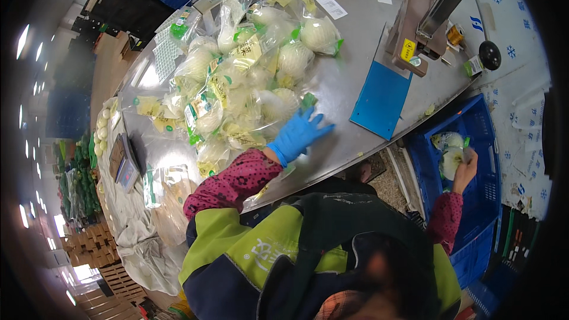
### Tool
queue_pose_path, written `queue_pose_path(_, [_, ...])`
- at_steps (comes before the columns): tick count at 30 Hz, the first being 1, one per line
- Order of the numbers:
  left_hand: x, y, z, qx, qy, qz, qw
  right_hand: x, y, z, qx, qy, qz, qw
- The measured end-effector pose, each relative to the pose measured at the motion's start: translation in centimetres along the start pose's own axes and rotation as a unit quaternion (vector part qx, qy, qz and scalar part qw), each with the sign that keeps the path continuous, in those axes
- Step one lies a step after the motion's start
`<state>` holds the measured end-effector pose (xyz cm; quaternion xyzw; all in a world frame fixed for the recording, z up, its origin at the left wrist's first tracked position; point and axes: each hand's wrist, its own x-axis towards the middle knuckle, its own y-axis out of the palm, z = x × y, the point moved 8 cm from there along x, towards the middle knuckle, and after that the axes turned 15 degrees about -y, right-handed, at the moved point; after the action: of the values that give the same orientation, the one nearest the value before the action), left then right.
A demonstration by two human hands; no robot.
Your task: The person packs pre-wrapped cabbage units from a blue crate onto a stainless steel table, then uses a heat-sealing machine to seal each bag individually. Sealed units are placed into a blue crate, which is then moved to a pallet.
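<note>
My left hand, in a blue glove, has its fingers spread over the steel table, beside a large pile of pale round vegetables in clear plastic bags. A green piece of packaging lies just beyond its fingertips. My bare right hand is over a blue plastic crate at the right, its fingers closed at the edge of a bagged pale vegetable. Another bagged vegetable lies beside that one in the crate.
A brown bag-sealing device with a lever and black knob stands near a blue plate. Paper slips lie at the far edge. At the left are a small device with a display and clear plastic bags.
</note>
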<state>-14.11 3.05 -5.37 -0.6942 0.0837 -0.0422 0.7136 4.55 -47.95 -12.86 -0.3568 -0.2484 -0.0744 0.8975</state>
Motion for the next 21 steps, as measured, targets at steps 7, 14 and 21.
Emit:
queue_pose_path(7, [0.2,9.6,2.6,-0.095,-0.079,-0.077,0.989,0.6,15.4,23.3,0.207,-0.026,0.160,0.965])
queue_pose_path(14, [-1.6,7.8,-8.5,-0.256,0.010,-0.125,0.959,-5.9,31.4,47.3,0.234,-0.446,0.536,0.678])
queue_pose_path(21, [-7.6,2.8,-4.3,-0.427,-0.042,-0.155,0.890,-3.6,26.6,45.7,0.407,-0.136,0.557,0.711])
